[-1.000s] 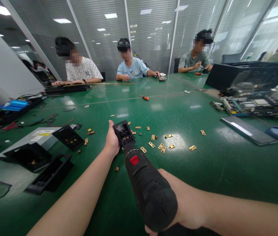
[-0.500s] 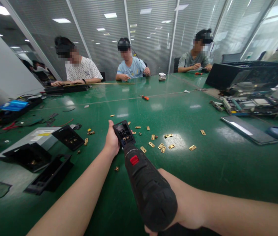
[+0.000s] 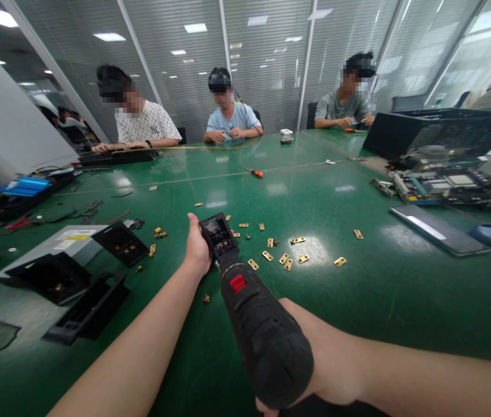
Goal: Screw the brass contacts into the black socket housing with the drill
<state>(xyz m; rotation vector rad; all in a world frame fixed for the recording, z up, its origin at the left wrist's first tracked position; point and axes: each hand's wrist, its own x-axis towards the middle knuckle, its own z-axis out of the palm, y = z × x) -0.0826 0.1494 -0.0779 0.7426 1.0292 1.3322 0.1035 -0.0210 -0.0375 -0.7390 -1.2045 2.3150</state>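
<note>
My left hand is closed around the side of a black plastic housing, tilted so that its open inside faces me. Brass-coloured fittings show inside it. My right hand grips a black cordless drill with a red switch on top; most of the fingers are behind the tool. The drill's front end reaches the lower edge of the housing, and its tip is hidden. Several small brass plates, each with holes, lie scattered to the right of the housing. A few brass screws lie nearer me.
On the left are more black housings and a grey metal box. An orange screwdriver lies mid-table. At right stand a circuit board, a dark flat panel and a black case. Three people sit across the green table.
My hands, the housing and the drill stay nearly still. Across the table, the middle person's raised hand has come down beside the other one.
</note>
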